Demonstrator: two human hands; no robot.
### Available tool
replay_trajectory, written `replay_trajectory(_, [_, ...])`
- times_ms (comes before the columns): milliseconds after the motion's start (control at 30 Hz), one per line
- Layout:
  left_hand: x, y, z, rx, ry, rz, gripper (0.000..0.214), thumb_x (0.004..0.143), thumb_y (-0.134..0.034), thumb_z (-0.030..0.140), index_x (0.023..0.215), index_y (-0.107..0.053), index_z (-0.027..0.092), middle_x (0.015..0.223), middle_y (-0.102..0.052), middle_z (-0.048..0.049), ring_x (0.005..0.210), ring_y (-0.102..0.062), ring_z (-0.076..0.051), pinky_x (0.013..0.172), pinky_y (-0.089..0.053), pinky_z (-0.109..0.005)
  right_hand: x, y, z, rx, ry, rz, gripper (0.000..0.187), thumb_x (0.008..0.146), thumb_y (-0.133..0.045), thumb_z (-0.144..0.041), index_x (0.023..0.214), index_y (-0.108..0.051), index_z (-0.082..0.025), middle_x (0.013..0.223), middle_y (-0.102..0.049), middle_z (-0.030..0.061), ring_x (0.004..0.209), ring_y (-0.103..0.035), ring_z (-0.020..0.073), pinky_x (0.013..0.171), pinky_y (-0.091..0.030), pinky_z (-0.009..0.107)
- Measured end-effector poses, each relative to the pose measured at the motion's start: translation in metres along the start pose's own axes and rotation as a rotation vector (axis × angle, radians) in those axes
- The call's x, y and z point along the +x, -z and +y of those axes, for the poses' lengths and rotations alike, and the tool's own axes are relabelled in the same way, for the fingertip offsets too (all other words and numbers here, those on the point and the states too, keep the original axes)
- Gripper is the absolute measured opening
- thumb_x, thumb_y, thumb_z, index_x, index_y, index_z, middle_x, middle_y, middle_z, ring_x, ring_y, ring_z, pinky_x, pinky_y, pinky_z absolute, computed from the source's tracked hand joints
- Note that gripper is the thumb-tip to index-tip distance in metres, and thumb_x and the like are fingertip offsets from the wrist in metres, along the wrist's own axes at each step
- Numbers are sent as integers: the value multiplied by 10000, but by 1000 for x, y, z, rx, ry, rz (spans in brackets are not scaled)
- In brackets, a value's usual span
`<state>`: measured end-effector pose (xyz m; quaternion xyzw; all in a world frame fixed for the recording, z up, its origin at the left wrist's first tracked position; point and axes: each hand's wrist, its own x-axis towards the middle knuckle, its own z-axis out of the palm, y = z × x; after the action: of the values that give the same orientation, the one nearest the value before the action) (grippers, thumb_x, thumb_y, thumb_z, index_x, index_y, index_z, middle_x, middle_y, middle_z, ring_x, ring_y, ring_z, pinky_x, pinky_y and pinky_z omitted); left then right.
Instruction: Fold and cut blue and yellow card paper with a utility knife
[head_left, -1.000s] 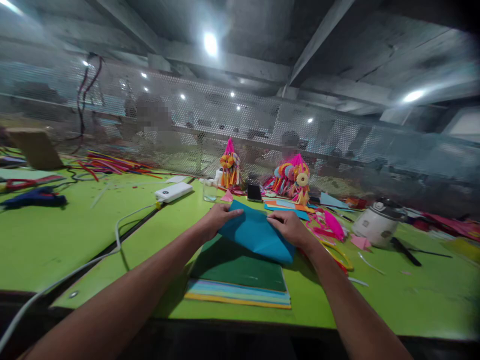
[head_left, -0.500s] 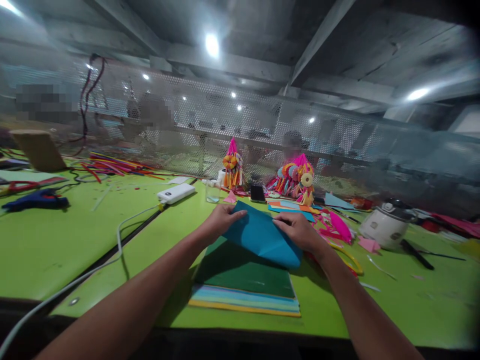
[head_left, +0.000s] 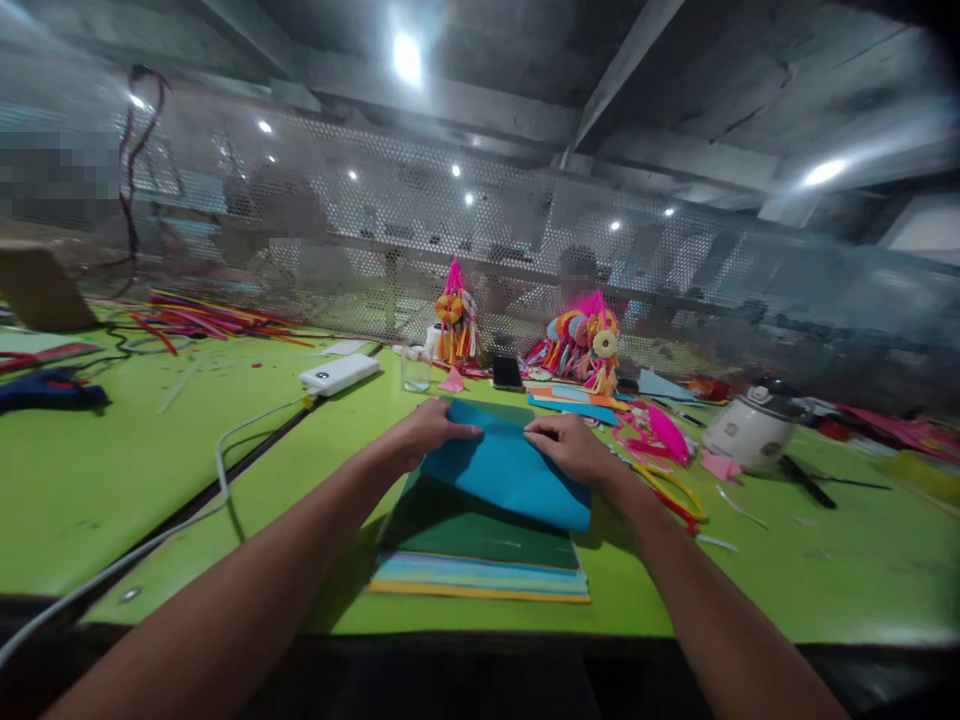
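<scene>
A blue paper sheet [head_left: 510, 470] lies folded over a stack of coloured paper [head_left: 480, 560] whose top sheet is dark green. My left hand [head_left: 427, 432] pinches the blue sheet's far left edge with closed fingers. My right hand [head_left: 570, 448] grips the far right part of the same sheet, fingers curled on it. The near half of the blue sheet curves up off the stack. Both forearms reach in from the bottom of the view.
On the green table [head_left: 150, 470]: a white power bank [head_left: 339, 374] with a cable [head_left: 217, 460], a black phone [head_left: 507, 372], two tasselled paper ornaments [head_left: 457, 326] [head_left: 585, 350], a white rice cooker [head_left: 750, 430], paper scraps, a blue glue gun [head_left: 45, 390]. A perforated metal screen [head_left: 375, 250] stands behind.
Both hands have drawn the blue sheet's far edge down and flatter onto the stack. The head view has shifted slightly.
</scene>
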<state>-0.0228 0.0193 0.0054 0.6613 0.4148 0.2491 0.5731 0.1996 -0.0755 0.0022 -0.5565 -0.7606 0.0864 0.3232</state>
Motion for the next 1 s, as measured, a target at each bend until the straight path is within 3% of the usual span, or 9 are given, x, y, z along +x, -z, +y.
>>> replay_trajectory(67, [3,7,0,168,13,5,494,462,-859,442,796,-682,124,819,-732,-80,707,-670,-229,626,-542,-318,6,-11,3,-39,-16,-59,205,893,-532,-228,864,-719,-148,853,-735,46,770,-645,167,705,-458,257])
replay_trajectory(233, [12,22,-1,890,-29,100,290,607,-754,380,777,-713,149,795,-722,-74,775,-666,-262,673,-506,-305,23,-49,10,-136,-11,-175,169,873,-558,-148,851,-723,-124,875,-728,84,800,-638,183,739,-453,272])
replay_trajectory(333, [7,21,-2,997,-61,158,480,601,-747,332,1046,-695,158,1004,-701,-124,954,-635,-337,788,-486,-371,27,-60,12,-184,11,-188,152,870,-568,-134,856,-718,-113,906,-710,114,838,-621,197,775,-439,292])
replay_trajectory(400, [-3,15,-5,1116,-170,242,646,624,-729,271,1246,-588,172,1162,-633,-155,1063,-581,-356,855,-460,-409,27,-61,12,-207,29,-191,158,887,-555,-139,878,-710,-113,916,-699,117,849,-610,193,780,-432,289])
replay_trajectory(467, [-16,6,-10,1246,-406,278,618,676,-680,179,1280,-550,163,1205,-585,-166,1102,-544,-332,900,-435,-409,27,-58,12,-223,49,-200,160,899,-547,-147,891,-704,-117,915,-693,110,842,-602,183,771,-427,279])
replay_trajectory(533, [-29,-3,-18,1256,-688,183,395,781,-585,121,1173,-611,152,1146,-593,-140,1068,-547,-269,912,-424,-367,28,-55,12,-237,72,-220,151,897,-553,-149,877,-700,-121,890,-689,97,818,-597,175,749,-422,268])
replay_trajectory(600, [-42,-13,-26,1157,-838,40,240,900,-464,133,1042,-655,156,1015,-619,-101,947,-575,-206,855,-439,-318,30,-52,12,-254,95,-252,132,882,-572,-142,841,-697,-123,851,-685,83,788,-593,169,726,-417,259])
replay_trajectory(733, [-63,-31,-38,1129,-863,-87,275,978,-414,248,933,-661,137,902,-637,-89,875,-578,-209,793,-455,-327,31,-50,10,-291,127,-287,136,891,-562,-140,834,-685,-123,855,-681,77,789,-589,162,724,-413,248])
replay_trajectory(1000, [-84,-47,-46,1210,-820,-59,289,950,-503,334,1009,-642,88,1000,-630,-135,1038,-545,-271,906,-459,-408,26,-51,5,-390,147,-293,173,928,-499,-159,878,-660,-119,909,-660,111,829,-567,190,737,-394,276])
